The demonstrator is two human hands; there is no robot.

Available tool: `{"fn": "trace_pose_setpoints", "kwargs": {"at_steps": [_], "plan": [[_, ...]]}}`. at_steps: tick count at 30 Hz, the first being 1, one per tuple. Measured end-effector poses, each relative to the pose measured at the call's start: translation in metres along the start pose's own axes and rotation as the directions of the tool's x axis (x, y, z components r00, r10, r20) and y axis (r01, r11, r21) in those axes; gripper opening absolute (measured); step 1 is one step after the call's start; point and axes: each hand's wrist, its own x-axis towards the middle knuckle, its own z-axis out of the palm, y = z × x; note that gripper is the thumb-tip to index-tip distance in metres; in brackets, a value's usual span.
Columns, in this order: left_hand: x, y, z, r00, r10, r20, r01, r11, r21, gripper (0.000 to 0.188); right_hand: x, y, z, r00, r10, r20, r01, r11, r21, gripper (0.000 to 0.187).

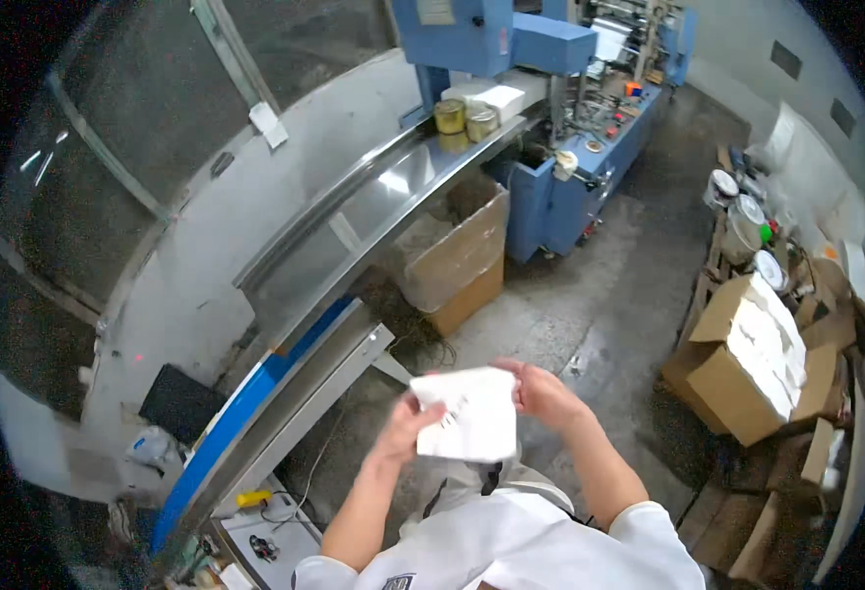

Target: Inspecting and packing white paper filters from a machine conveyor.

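In front of my body I hold up a white square of paper [472, 418] with small dark marks near its middle. Whether it is one piece or several layers, I cannot tell. My left hand [411, 429] grips its left edge, with the thumb lying over the front. At its upper right corner, my right hand [545, 395] pinches the edge between thumb and fingers. Some of the fingers of both hands are hidden behind the paper, and the left hand is slightly blurred.
A long metal chute [393, 187] runs on my left toward a blue machine [560, 211]. Under it stands a carton with a plastic liner [467, 261]. On the right, an open cardboard box [722, 393] holds white material. Tins [450, 116] stand at the chute's far end.
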Motion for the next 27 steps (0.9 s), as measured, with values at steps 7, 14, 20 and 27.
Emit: {"fn": "trace_pose_setpoints", "kwargs": {"at_steps": [7, 14, 20, 27], "plan": [[0.082, 0.095, -0.064, 0.877, 0.400, -0.266, -0.358, 0.914, 0.192, 0.039, 0.165, -0.072, 0.054, 0.967, -0.103, 0.232, 0.158, 0.959, -0.235, 0.067], [0.163, 0.195, -0.159, 0.722, 0.603, -0.341, -0.507, 0.795, 0.332, 0.067, 0.356, -0.115, 0.086, 0.940, -0.216, 0.263, 0.325, 0.798, -0.507, 0.082], [0.234, 0.268, -0.224, 0.683, 0.617, -0.391, -0.503, 0.786, 0.360, 0.064, 0.481, -0.156, 0.107, 0.936, -0.255, 0.243, 0.347, 0.551, -0.759, 0.082], [0.303, 0.255, -0.292, 0.922, 0.203, -0.331, -0.339, 0.836, -0.431, 0.042, 0.570, -0.185, 0.146, 0.942, -0.246, 0.229, 0.263, 0.115, -0.958, 0.083]]}}
